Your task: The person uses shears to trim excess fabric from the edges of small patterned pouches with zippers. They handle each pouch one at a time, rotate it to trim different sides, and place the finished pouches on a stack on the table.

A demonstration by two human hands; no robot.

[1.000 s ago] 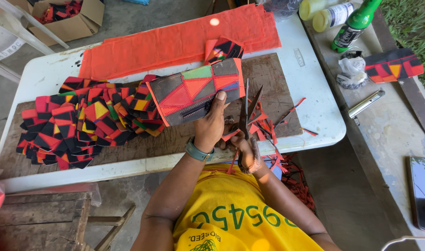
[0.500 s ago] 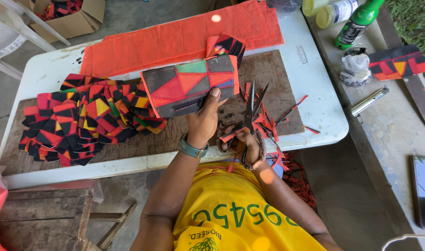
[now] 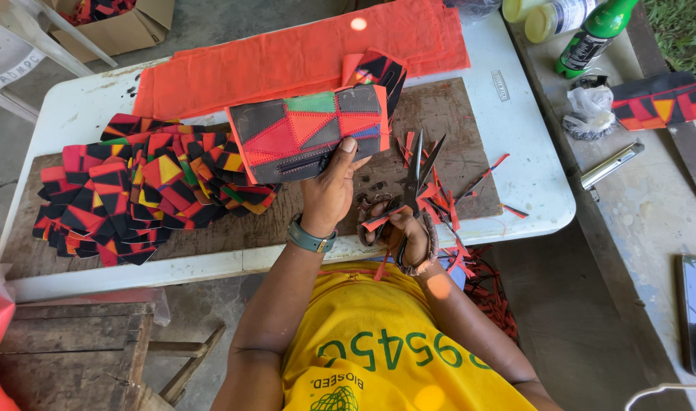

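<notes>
The left hand is gripping a patchwork panel by its lower edge, lifting it clear for trimming. The right hand is holding scissors, blades parted toward 12 o'clock.

- The board lies on the tabletop and serves as landmark.
- A stack of patchwork pieces sits on the board's left half.
- Sheets of cloth lie behind the board, at the tabletop's far edge.
- The left hand holds a patchwork pouch above the board's middle.
- The right hand is at the board's near edge, right of the left hand, its grip in the scissors, whose blades point away over the board.
- Trimmed strips lie on the board around the scissors.
- Bottles stand on a bench right of the tabletop, beyond the board's far right corner.
- A folded pouch lies on that bench, right of the board.
</notes>
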